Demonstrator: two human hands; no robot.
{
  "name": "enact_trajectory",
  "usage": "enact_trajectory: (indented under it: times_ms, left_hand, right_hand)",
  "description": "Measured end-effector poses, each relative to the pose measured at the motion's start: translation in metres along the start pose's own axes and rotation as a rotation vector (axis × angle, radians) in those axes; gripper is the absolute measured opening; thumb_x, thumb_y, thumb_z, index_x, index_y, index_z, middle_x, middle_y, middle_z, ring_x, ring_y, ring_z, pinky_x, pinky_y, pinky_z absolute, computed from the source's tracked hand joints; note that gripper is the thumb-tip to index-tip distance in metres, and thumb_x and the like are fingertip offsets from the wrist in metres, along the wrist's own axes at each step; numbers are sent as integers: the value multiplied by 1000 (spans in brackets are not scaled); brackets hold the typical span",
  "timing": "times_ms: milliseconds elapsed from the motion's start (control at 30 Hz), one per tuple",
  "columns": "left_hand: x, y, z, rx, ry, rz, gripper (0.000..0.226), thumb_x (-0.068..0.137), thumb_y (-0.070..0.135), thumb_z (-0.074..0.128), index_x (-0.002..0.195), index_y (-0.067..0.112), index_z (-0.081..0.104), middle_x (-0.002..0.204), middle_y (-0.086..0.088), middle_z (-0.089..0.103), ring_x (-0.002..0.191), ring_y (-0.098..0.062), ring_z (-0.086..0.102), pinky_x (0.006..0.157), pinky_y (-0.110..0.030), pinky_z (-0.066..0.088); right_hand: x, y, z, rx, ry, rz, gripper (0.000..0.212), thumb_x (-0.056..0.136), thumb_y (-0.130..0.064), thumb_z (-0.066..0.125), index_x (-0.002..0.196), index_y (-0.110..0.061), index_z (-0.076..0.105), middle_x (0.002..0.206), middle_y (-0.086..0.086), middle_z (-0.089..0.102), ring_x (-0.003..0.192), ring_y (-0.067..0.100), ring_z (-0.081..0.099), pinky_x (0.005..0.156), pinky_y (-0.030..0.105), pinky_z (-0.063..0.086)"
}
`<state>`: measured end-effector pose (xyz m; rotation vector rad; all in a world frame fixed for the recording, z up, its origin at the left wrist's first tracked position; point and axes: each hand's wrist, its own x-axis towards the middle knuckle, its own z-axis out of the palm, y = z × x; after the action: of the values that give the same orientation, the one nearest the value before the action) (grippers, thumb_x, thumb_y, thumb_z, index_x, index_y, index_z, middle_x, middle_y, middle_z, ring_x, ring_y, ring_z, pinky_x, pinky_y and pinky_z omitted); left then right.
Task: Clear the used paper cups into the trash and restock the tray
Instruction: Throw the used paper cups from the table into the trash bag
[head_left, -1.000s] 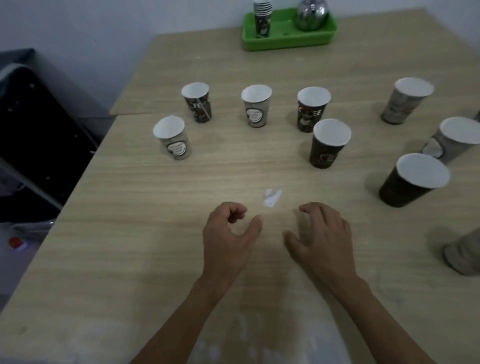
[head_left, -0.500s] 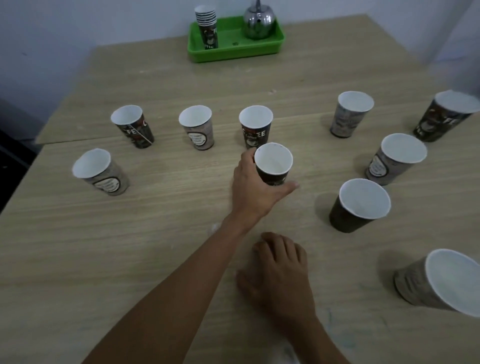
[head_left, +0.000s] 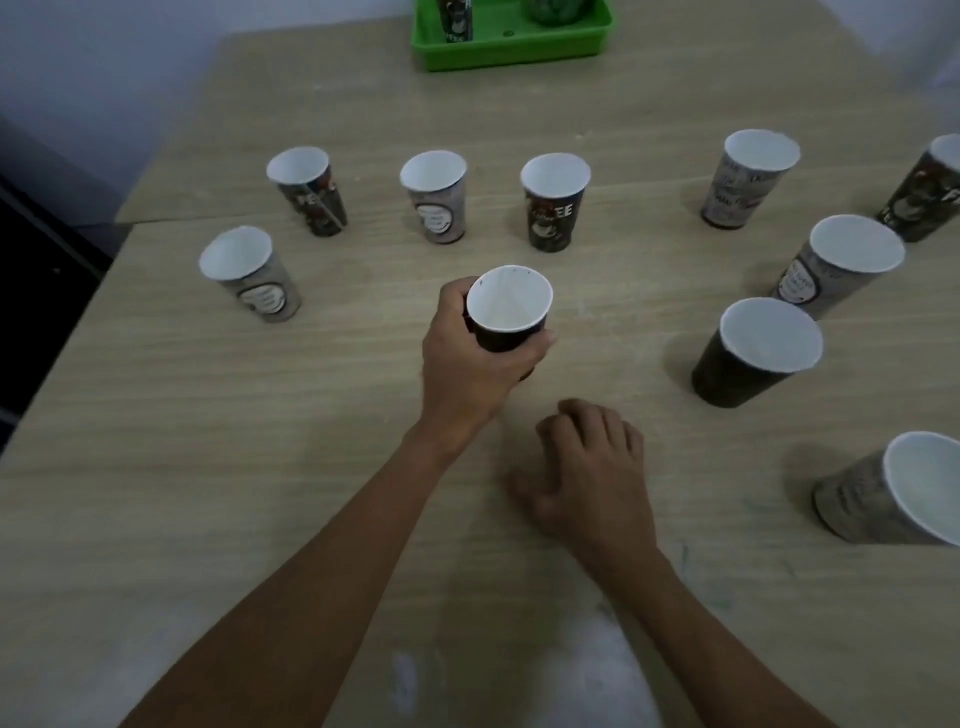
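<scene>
My left hand (head_left: 470, 364) grips a dark paper cup (head_left: 508, 310) at mid-table, fingers wrapped round its side, its white inside facing up. My right hand (head_left: 587, 467) rests on the table just below it, fingers loosely curled, holding nothing. Several other used paper cups stand around: a pale cup (head_left: 249, 274) at the left, a dark cup (head_left: 307, 189), a pale cup (head_left: 435, 196) and a dark "coffee" cup (head_left: 555, 201) in a row behind. A dark cup (head_left: 756, 353) stands to the right. The green tray (head_left: 511, 49) sits at the far edge with a cup stack (head_left: 456, 21).
More cups stand at the right: a pale cup (head_left: 750, 179), a dark cup at the frame edge (head_left: 927, 195), a pale cup (head_left: 839, 265) and a pale cup near the right edge (head_left: 893, 491). The wooden table (head_left: 208, 467) ends at the left over a dark area (head_left: 36, 291).
My left hand reached forward from the near table to the dark cup, closed round it and drew it a little nearer. My right hand stayed low on the table.
</scene>
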<state>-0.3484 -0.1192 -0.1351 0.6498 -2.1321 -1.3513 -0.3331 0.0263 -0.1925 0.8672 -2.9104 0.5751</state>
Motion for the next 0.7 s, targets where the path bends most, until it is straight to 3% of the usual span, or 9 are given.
enact_trajectory:
  times_ms: [100, 300, 467, 700]
  left_hand:
    - [-33, -6, -44, -5, 40, -48, 66, 57, 29, 92, 110, 19, 54, 96, 24, 58, 87, 15, 53, 70, -3, 41]
    - [-110, -39, -125, -49, 135, -121, 65, 58, 23, 92, 112, 15, 55, 103, 17, 62, 92, 5, 59, 73, -10, 45]
    - [-166, -55, -185, -46, 187, -128, 69, 56, 34, 89, 113, 20, 55, 107, 19, 62, 98, 3, 58, 72, -10, 44]
    - [-224, -75, -270, -26, 275, -126, 71, 58, 32, 89, 117, 16, 54, 111, 16, 59, 102, 0, 56, 74, -9, 44]
  right_hand:
    - [-7, -2, 1, -6, 38, -29, 47, 72, -55, 55, 95, -15, 62, 116, 11, 60, 110, 31, 53, 91, 39, 33]
    - [-43, -43, 14, 60, 16, -25, 51, 73, -53, 51, 105, -15, 60, 130, 13, 53, 127, 31, 44, 105, 47, 32]
    - [-100, -109, 31, 98, -41, -142, 52, 74, -54, 49, 107, -16, 60, 138, 11, 49, 132, 28, 40, 111, 48, 24]
    - [-158, -181, 51, 104, -61, -273, 53, 76, -55, 47, 105, -13, 62, 136, 14, 51, 132, 31, 42, 109, 51, 26]
